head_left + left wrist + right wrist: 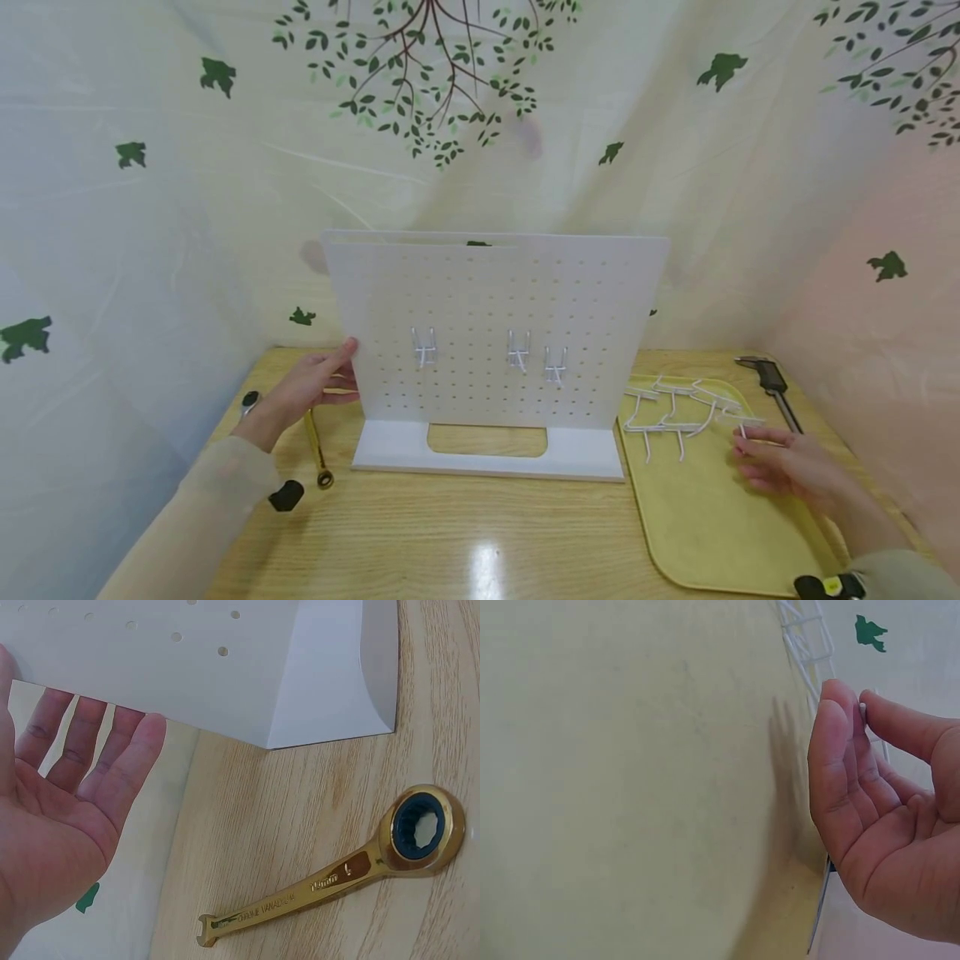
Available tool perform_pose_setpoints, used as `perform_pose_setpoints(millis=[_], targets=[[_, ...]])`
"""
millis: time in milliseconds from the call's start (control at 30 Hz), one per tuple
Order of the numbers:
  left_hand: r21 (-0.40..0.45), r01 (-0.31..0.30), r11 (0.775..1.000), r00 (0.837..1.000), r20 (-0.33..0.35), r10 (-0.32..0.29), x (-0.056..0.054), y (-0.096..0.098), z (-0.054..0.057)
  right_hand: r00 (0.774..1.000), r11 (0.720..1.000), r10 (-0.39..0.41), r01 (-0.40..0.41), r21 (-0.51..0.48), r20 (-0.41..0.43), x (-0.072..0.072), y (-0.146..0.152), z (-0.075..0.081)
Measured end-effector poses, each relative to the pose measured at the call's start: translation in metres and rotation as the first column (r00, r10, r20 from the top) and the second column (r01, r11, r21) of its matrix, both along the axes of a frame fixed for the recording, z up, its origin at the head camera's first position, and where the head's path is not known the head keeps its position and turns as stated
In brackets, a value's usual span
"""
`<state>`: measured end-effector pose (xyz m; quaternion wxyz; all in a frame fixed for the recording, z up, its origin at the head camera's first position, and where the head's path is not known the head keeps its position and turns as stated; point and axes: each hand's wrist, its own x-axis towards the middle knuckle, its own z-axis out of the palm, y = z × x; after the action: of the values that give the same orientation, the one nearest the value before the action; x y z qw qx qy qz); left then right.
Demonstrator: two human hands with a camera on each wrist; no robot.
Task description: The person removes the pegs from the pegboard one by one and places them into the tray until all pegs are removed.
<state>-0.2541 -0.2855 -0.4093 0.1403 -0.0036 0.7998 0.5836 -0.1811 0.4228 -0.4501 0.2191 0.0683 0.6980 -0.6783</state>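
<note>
at the right of the head view, the right hand pinches one white wire hook near the tray's upper right corner; thumb and forefinger close on it, a thin white end showing between their tips. left of centre, the left hand holds the left edge of the upright white pegboard, thumb to the front, fingers reaching behind and only slightly bent, parted by little more than the panel. three mounted hooks sit on the board mid-frame; the loose hooks lie close together at the top of the yellow tray.

the hook looks light, stiff and smooth, thin enough to roll between fingertips; its bar or single prong seems the surest hold. the board looks rigid and likely to tip if pushed, so steadying a side edge suits it.

bare table spreads below the board's base, giving room at lower middle. leftward from the right hand, the loose hooks could snag. the caliper lies just above that hand; the gold wrench rests below the left.
</note>
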Motion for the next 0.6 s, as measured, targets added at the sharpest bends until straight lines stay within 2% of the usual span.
perform_pose_setpoints(millis=[367, 600], targets=[[0.001, 0.007, 1.0, 1.0, -0.001, -0.007, 0.0002, 0.0, 0.0003, 0.998, 0.998, 0.047, -0.048, 0.033, 0.049, -0.0003, 0.0053, -0.01], [0.008, 0.003, 1.0, 1.0, -0.005, -0.003, -0.0007, -0.0002, -0.0005, 0.997, 0.994, 0.036, -0.043, 0.1, 0.064, -0.0001, 0.0038, -0.0101]])
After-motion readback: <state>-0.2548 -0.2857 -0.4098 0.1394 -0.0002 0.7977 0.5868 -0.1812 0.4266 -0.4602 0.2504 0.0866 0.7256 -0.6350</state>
